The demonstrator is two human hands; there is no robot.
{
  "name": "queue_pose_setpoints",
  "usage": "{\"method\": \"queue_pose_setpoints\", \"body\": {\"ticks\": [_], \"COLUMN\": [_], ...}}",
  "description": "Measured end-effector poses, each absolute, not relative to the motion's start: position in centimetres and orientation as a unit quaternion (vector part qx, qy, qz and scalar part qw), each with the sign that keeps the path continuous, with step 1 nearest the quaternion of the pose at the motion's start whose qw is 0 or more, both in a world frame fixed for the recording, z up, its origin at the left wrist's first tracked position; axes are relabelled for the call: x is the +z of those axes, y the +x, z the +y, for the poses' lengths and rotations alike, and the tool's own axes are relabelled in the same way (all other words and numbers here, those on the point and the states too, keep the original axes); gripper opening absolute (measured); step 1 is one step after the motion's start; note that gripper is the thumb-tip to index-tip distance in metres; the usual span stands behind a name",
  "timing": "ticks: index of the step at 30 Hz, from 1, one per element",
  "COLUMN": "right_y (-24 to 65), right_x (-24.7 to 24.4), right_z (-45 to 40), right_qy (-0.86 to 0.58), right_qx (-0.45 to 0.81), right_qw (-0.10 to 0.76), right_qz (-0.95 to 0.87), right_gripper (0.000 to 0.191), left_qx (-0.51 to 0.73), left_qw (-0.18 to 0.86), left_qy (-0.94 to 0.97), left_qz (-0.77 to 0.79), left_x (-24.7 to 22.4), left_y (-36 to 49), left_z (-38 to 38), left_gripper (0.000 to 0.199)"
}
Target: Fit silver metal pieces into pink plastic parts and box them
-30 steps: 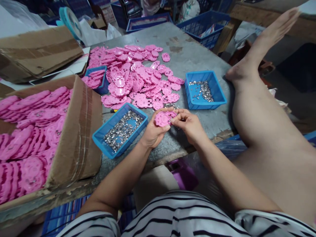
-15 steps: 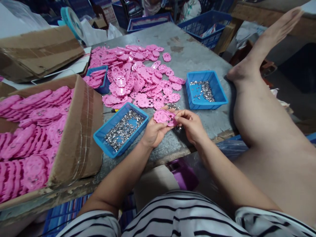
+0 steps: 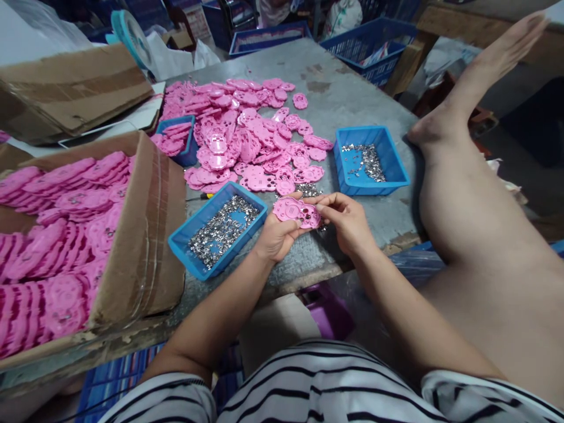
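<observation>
pink plastic disc [image 3: 296, 212], blue tray [image 3: 218, 237]

Cardboard box [image 3: 145, 235] beside blue basket [image 3: 374, 44].

Black-and-white striped garment [image 3: 326, 382] across the lap; forearms bare, no sleeves, rings or watch visible; one bare leg [image 3: 476, 223], barefoot.

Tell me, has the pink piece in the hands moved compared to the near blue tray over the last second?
Yes, slightly. The pink piece, held by both hands, has tipped flatter and shifted a little right, away from the near blue tray.
</observation>
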State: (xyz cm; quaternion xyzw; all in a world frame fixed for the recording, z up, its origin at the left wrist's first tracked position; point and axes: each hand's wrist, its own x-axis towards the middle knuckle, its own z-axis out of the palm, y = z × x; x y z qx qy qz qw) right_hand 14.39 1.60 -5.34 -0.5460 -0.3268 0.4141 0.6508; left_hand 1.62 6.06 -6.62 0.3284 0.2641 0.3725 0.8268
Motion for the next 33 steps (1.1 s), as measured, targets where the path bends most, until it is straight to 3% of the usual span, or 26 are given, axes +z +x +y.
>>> {"method": "queue_pose_setpoints", "body": {"ticks": [9, 19, 27, 30, 33], "right_y": [16.9, 17.6, 16.5, 15.0, 13.0], "right_x": [-6.1, -8.3, -5.9, -2.4, 0.4], "right_z": [2.0, 3.0, 1.7, 0.1, -2.2], "right_qy": [-0.606, -0.628, -0.558, -0.489, -0.344], "right_qx": [0.289, 0.27, 0.288, 0.378, 0.528], "right_qw": [0.674, 0.679, 0.707, 0.624, 0.341], "right_qz": [-0.307, -0.267, -0.324, -0.478, -0.697], "right_gripper": [0.012, 0.012, 0.013, 0.011, 0.014], "left_qx": [0.373, 0.346, 0.347, 0.349, 0.345], "left_qw": [0.837, 0.865, 0.877, 0.877, 0.885], "left_qy": [0.318, 0.235, 0.2, 0.186, 0.18], "left_qz": [0.243, 0.276, 0.266, 0.274, 0.257], "left_x": [-6.0, -6.0, -5.9, -5.9, -5.9], "left_y": [1.5, 1.7, 1.9, 2.0, 2.0], "left_z": [6.1, 6.6, 6.7, 6.8, 7.0], "left_gripper": [0.056, 0.033, 0.039, 0.04, 0.041]}}
